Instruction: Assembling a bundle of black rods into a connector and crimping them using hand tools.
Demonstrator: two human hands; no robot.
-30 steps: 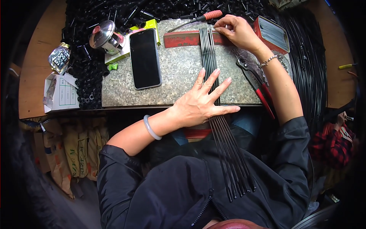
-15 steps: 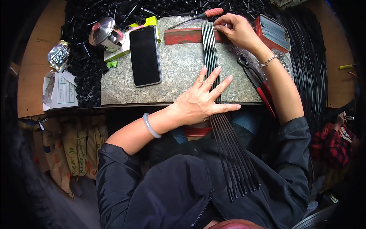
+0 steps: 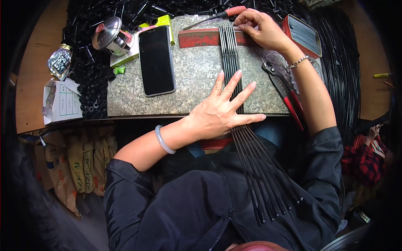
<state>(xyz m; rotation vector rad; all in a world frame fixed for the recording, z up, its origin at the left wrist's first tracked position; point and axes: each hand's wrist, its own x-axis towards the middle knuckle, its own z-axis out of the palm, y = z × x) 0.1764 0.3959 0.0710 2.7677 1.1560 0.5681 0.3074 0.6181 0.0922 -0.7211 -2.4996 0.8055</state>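
Observation:
A row of thin black rods (image 3: 230, 56) lies side by side over the table edge, with bare silvery far ends resting across a red metal bar (image 3: 199, 38). My left hand (image 3: 226, 102) lies flat on the rods with its fingers spread. Beyond it, the near ends of the rods fan out above my lap. Thumb and forefinger of my right hand (image 3: 261, 31) come together beside the silvery rod tips at the bar. Whatever is between those fingertips is too small to make out. Right of the rods lie red-handled pliers (image 3: 284, 92).
A phone (image 3: 157, 60) lies left of the rods. Behind it are a lidded metal pot (image 3: 111, 35) and a yellow-green box (image 3: 165, 21). A screwdriver (image 3: 232, 11) lies behind the bar; a red tin of thin pins (image 3: 303, 35) stands right. Black parts (image 3: 92, 83) crowd the table.
The near ends of the rods have spread wider, some swinging to the right. At the bar the silvery tips sit less evenly. Both hands keep nearly the same place.

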